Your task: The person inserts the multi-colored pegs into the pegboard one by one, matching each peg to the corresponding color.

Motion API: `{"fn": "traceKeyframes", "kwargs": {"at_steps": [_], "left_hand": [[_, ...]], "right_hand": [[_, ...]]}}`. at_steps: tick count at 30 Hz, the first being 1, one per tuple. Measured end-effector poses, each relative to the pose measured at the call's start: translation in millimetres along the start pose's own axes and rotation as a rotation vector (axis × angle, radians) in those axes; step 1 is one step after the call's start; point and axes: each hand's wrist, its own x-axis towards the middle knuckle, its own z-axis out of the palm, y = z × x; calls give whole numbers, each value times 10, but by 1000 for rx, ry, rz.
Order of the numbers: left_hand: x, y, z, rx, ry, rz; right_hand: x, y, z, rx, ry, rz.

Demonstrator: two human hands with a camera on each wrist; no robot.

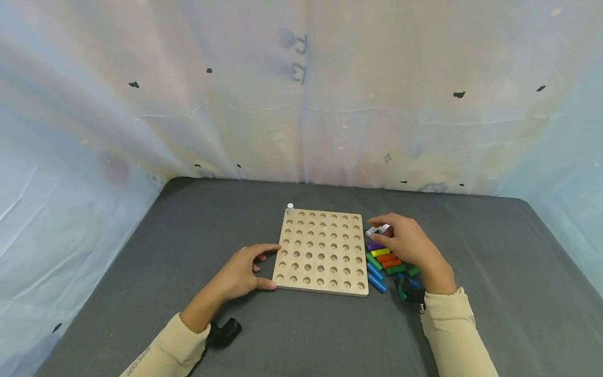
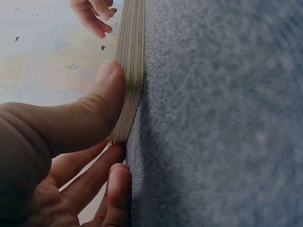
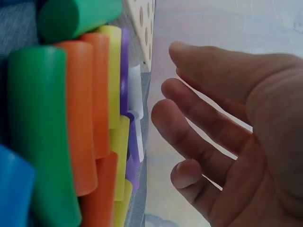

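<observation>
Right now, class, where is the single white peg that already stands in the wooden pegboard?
In the head view, the white peg stands in the far left corner hole of the pegboard, diagonally away from the loose coloured pegs lying beside the board's right edge.

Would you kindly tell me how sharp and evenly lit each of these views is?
Head view: soft, even light, wide-angle bending at the edges, pegboard sharp. Left wrist view: left hand dim and shadowed, board edge crisp, grey cloth blurred. Right wrist view: coloured pegs very close and softly blurred, right hand backlit.
</observation>
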Motion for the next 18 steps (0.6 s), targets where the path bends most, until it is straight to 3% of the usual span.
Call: {"fn": "traceKeyframes", "kwargs": {"at_steps": [18], "left_hand": [[-15,-26,-8,-36,14,16]], "right_hand": [[99,87,21,-58,23,-12]]}}
